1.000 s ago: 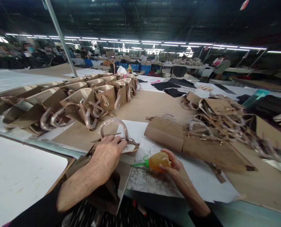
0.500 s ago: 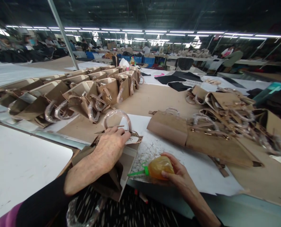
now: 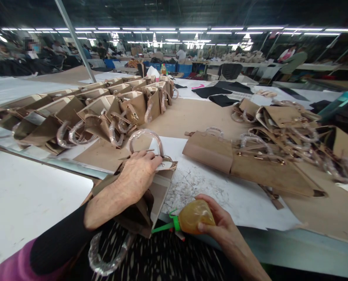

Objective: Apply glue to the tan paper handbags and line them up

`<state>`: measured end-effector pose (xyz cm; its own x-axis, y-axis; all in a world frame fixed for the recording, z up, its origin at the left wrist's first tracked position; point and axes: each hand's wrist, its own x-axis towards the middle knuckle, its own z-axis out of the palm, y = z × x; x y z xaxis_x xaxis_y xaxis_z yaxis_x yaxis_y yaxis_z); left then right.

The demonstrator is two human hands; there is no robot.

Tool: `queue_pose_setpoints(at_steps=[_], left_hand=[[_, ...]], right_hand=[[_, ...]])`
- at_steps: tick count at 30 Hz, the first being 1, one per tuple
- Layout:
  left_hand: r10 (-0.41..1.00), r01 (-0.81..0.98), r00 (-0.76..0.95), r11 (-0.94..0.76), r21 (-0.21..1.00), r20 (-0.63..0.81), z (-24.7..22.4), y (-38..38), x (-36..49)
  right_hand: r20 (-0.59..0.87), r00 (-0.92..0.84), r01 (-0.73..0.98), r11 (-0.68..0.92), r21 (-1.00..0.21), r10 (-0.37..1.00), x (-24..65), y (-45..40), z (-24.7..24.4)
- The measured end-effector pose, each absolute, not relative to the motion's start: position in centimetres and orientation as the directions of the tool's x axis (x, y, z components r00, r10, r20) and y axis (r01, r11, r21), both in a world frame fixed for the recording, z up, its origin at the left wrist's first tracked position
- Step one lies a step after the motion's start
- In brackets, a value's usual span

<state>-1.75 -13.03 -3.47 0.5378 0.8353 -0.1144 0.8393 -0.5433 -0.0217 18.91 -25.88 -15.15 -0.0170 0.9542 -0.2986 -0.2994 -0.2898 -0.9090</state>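
A brown bag (image 3: pixel 162 191) with plastic-wrapped handles lies tilted at the table's front edge, its open side toward me. My left hand (image 3: pixel 140 171) is closed on its upper edge, just below one raised handle; the other handle hangs over my lap. In my right hand (image 3: pixel 217 218) is a soft bottle (image 3: pixel 195 216) of amber liquid, held on its side with fingers and thumb round its base. Its long green nozzle (image 3: pixel 163 228) points left, and the tip is at the bag's lower corner; whether they touch I cannot tell.
Rows of open brown bags (image 3: pixel 96 103) stand at the left. A flat brown piece (image 3: pixel 209 152) with handles lies at the right, beside a pile of bags (image 3: pixel 285 121). White paper (image 3: pixel 238 207) covers the table's front. A metal pole (image 3: pixel 75 39) rises behind; people work far back.
My right hand has moved the bottle slightly down and left, bringing the nozzle tip from beside the bag's panel to its lower corner. My left hand keeps its hold. The view has shifted a little.
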Motion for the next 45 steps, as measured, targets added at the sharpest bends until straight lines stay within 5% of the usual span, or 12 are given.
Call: queue_pose_setpoints(at_steps=[32, 37, 40, 45], left_hand=[[0.825, 0.827, 0.560, -0.562, -0.011, -0.072, -3.8, -11.9, -2.0], [0.855, 0.853, 0.517, -0.509, 0.117, -0.052, -2.9, -10.4, -3.1], [0.851, 0.839, 0.523, -0.503, 0.209, -0.048, -2.2, -9.4, -3.8], [0.861, 0.836, 0.502, -0.461, 0.297, -0.078, -1.5, -8.4, -4.4]], right_hand=[[-0.346, 0.162, -0.335, -0.279, -0.900, 0.924, 17.6, -28.9, -15.5], [-0.102, 0.302, 0.042, -0.121, -0.992, 0.948, 18.3, -26.4, -15.5], [0.140, 0.280, 0.342, 0.038, -0.939, 0.950, 19.2, -24.2, -14.9], [0.343, 0.211, 0.507, 0.197, -0.839, 0.915, 19.8, -21.5, -14.3]])
